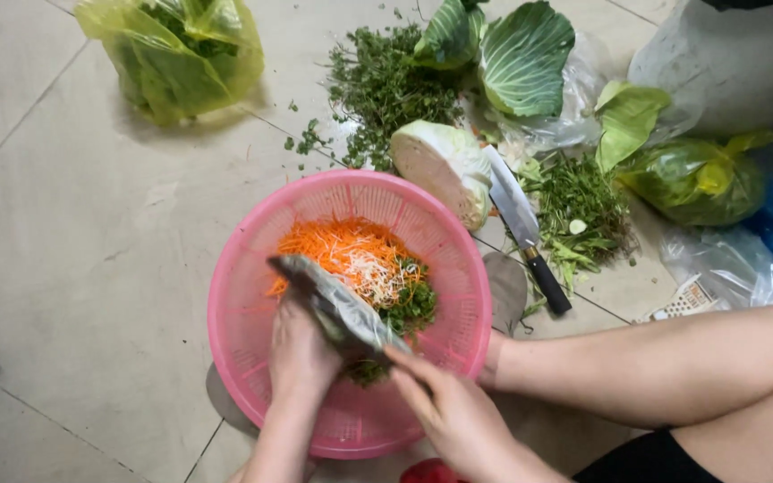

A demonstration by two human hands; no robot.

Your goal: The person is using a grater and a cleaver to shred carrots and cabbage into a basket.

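A round pink plastic colander [243, 295] stands on the tiled floor, holding shredded carrot [337, 246], pale shreds and chopped green herbs [413, 304]. My left hand [299, 353] grips a wide grey blade or scraper [337, 300] tilted over the colander. My right hand [454, 411] touches the blade's lower end with its fingertips, pushing green herbs off it. Some herbs cling under the blade.
A halved cabbage [445, 161] and a black-handled cleaver [525, 228] lie just beyond the colander. Loose herbs [378, 89], cabbage leaves [525, 58] and green plastic bags [176, 54] lie around. A white grater [686, 300] lies right. A bare leg [673, 367] crosses right.
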